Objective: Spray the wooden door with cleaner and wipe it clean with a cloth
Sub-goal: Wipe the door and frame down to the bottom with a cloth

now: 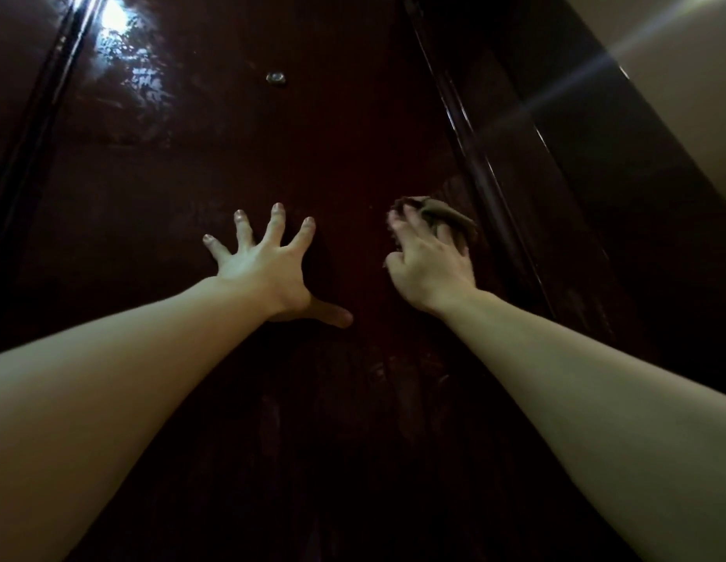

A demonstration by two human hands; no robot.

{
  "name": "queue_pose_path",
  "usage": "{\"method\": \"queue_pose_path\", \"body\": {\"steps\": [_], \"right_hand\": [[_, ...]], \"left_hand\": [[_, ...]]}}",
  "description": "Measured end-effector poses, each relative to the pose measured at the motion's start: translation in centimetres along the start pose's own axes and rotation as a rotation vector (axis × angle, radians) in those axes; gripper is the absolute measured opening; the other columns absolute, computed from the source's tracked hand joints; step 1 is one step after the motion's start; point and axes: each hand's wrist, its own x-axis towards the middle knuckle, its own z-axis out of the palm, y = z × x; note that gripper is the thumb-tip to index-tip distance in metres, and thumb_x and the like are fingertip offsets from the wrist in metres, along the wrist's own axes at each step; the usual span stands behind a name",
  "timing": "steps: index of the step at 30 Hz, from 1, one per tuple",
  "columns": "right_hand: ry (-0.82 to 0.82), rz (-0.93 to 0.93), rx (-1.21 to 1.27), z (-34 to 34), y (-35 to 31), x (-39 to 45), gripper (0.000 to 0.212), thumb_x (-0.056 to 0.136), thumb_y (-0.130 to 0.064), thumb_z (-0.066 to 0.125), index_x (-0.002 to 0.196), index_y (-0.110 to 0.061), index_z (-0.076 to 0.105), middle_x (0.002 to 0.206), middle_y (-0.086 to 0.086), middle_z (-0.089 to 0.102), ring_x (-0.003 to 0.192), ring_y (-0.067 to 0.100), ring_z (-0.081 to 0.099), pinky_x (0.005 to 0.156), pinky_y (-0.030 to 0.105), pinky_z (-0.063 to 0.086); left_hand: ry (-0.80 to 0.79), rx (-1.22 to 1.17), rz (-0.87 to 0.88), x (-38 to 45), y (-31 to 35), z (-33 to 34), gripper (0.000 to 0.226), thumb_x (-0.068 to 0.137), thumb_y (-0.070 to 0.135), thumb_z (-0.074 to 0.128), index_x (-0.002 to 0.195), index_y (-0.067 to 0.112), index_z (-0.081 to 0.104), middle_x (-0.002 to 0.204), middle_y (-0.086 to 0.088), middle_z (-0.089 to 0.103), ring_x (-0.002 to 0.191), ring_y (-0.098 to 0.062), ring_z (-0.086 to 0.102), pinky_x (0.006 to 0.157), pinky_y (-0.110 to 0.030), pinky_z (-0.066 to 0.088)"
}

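The dark reddish-brown wooden door fills the head view, glossy, with wet streaks and a bright reflection at the upper left. My left hand presses flat against the door at its middle, fingers spread wide. To its right, my right hand grips a crumpled brown cloth and holds it against the door near the right edge. The cloth sticks out above my fingers. No spray bottle is in view.
A small metal peephole sits high on the door. Dark glossy frame mouldings run along the left and right. A pale wall shows at the upper right.
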Motion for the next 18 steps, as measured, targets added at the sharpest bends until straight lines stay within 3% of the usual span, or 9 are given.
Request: {"method": "queue_pose_path", "body": {"steps": [3,7,15,18], "right_hand": [[0.034,0.112,-0.03,-0.3,2.7,-0.8,0.06,0.099,-0.039,0.031,0.155,-0.034,0.011,0.163,-0.011,-0.001,0.149,0.026,0.001,0.119,0.05,0.002],[0.081,0.126,-0.041,0.3,3.9,-2.5,0.06,0.1,-0.041,0.032,0.156,-0.031,0.011,0.164,-0.01,-0.001,0.149,0.027,0.001,0.119,0.05,0.005],[0.049,-0.175,-0.054,1.1,-0.2,-1.7,0.056,0.1,-0.034,0.033,0.154,-0.034,0.019,0.163,-0.012,0.007,0.149,0.025,0.003,0.119,0.047,-0.001],[0.021,-0.193,-0.053,0.9,-1.4,0.6,0.054,0.101,-0.036,0.031,0.154,-0.036,0.018,0.163,-0.013,0.005,0.149,0.026,0.003,0.118,0.049,-0.001]], "left_hand": [[0.008,0.006,0.0,0.0,0.0,0.1,0.144,0.035,0.098,0.051,0.149,0.041,-0.016,0.158,-0.001,-0.025,0.143,-0.044,-0.02,0.108,-0.072,-0.001],[0.022,-0.007,-0.008,0.0,0.2,0.5,0.142,0.037,0.099,0.048,0.149,0.039,-0.017,0.158,-0.002,-0.026,0.143,-0.041,-0.022,0.11,-0.071,-0.003],[0.034,-0.021,-0.011,0.7,2.1,0.2,0.143,0.038,0.099,0.048,0.15,0.036,-0.015,0.159,-0.003,-0.024,0.143,-0.042,-0.02,0.108,-0.072,-0.003],[0.031,-0.015,-0.016,0.9,2.5,0.2,0.143,0.038,0.098,0.048,0.151,0.036,-0.014,0.159,-0.003,-0.025,0.143,-0.041,-0.021,0.108,-0.071,-0.003]]}}
